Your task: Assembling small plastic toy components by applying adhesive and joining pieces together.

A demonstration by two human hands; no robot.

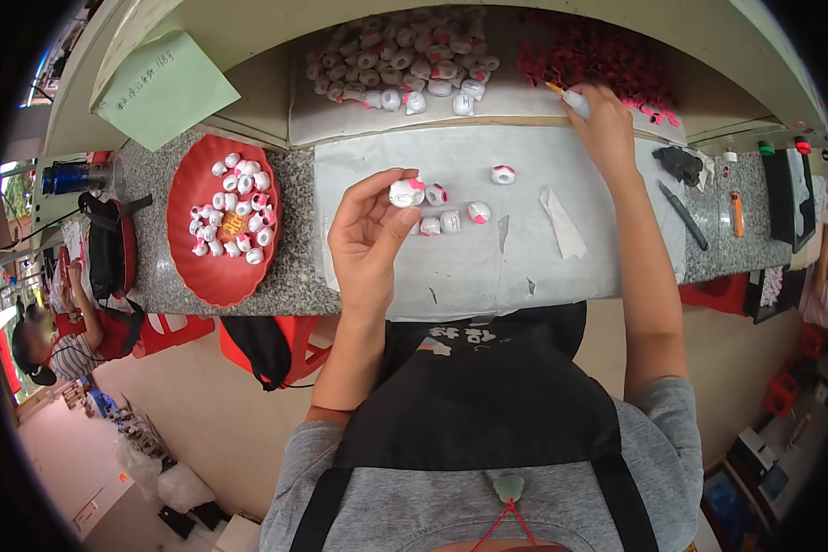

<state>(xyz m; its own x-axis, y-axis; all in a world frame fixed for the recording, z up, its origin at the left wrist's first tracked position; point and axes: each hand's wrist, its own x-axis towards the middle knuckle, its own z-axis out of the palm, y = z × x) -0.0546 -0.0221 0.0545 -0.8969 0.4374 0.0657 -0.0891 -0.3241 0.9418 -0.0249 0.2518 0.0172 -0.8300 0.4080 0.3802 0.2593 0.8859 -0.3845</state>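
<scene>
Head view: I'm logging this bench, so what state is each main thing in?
Left hand: closed on a white-and-pink piece
White-and-pink piece: held up
Right hand: closed on a white bottle
White bottle: held, orange tip showing
Red dish: partly filled
White pile: heaped
Pink pile: heaped
White paper: spread out, marked
Dark tool: lying down
Green note: written on

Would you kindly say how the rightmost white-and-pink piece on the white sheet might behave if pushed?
The piece would probably roll, its sides being rounded. Small compared with the left hand, it is likely light.
</scene>
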